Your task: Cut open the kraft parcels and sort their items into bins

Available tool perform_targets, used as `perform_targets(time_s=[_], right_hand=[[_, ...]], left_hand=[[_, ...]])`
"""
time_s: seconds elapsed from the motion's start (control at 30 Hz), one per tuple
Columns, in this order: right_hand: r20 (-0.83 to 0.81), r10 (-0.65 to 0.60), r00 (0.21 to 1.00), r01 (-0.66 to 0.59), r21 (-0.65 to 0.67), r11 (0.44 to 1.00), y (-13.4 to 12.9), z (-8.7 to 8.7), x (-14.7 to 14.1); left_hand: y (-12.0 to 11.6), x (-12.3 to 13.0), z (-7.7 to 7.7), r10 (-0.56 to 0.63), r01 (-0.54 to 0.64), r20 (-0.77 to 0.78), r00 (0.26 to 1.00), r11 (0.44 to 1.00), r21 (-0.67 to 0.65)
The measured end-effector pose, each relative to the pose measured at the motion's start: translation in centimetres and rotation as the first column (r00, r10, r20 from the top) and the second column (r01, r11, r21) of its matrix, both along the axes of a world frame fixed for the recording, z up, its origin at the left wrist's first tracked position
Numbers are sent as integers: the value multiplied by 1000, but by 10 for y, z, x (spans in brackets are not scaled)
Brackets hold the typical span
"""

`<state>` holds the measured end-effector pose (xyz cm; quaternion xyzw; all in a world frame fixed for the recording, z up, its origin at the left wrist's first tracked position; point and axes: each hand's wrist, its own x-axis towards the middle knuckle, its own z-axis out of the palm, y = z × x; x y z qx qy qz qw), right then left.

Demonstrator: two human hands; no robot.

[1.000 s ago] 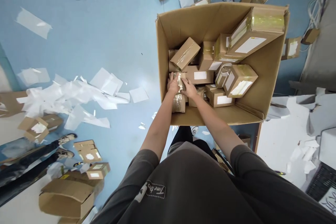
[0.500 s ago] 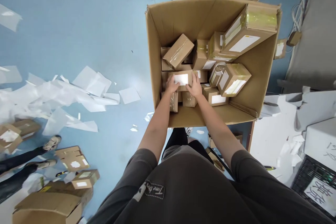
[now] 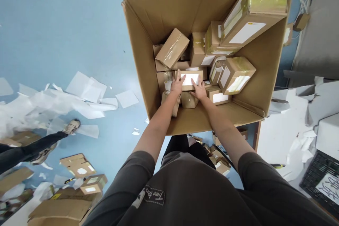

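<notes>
Inside a large open carton (image 3: 143, 56) in the head view, a small cardboard box (image 3: 188, 87) with a white label faces up. My left hand (image 3: 177, 84) holds its left end, the fingers reaching onto the label. At the near right corner, my right hand (image 3: 199, 89) grips it with spread fingers, the tips touching the label. Smaller boxes crowd around: a tilted taped box (image 3: 172, 48) behind, a labelled box (image 3: 237, 74) to the right, and a taped box (image 3: 189, 100) just below. A tall box (image 3: 251, 24) leans in the far right corner.
White paper sheets (image 3: 87, 93) litter the blue floor at left. Another person's leg and shoe (image 3: 72, 126) show there, near a flattened cardboard piece (image 3: 78, 165) and an opened carton (image 3: 59, 210). At right stand a white surface (image 3: 280, 130) and a black crate (image 3: 315, 173).
The small box has shifted right within the carton, both hands moving with it. My right hand has slid to its near corner. The view has shifted, and the other person's foot has moved.
</notes>
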<state>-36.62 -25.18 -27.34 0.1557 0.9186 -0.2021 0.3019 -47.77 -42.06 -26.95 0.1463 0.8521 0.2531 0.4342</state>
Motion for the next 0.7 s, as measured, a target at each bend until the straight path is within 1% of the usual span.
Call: perform_targets(time_s=[0.1, 0.2, 0.3, 0.37, 0.43, 0.53, 0.6, 0.7], right_hand=[[-59, -10, 998, 9, -7, 1000, 0, -4, -3], [-103, -26, 994, 26, -5, 1000, -3, -5, -7], [-133, -42, 990, 44, 9, 999, -5, 5, -12], [-159, -42, 986, 45, 18, 999, -5, 19, -15], [-192, -37, 981, 43, 30, 999, -4, 38, -17], [-240, -46, 970, 61, 57, 996, 3, 77, -18], [-269, -66, 961, 89, 75, 993, 9, 108, -18], [-331, -119, 936, 162, 106, 981, 23, 164, -14]], left_hand=[[2, 0, -1, -34, 34, -11, 999, 999, 33], [0, -1, 2, -27, 28, -35, 999, 999, 45], [-2, -2, 14, -23, 29, -78, 997, 997, 72], [-3, -3, 29, -36, 45, -109, 993, 996, 80], [-2, -4, 49, -45, 56, -141, 989, 995, 80], [6, -9, 90, -67, 85, -206, 976, 993, 79], [16, -13, 123, -98, 121, -258, 961, 990, 73], [37, -18, 180, -158, 193, -326, 932, 978, 77]])
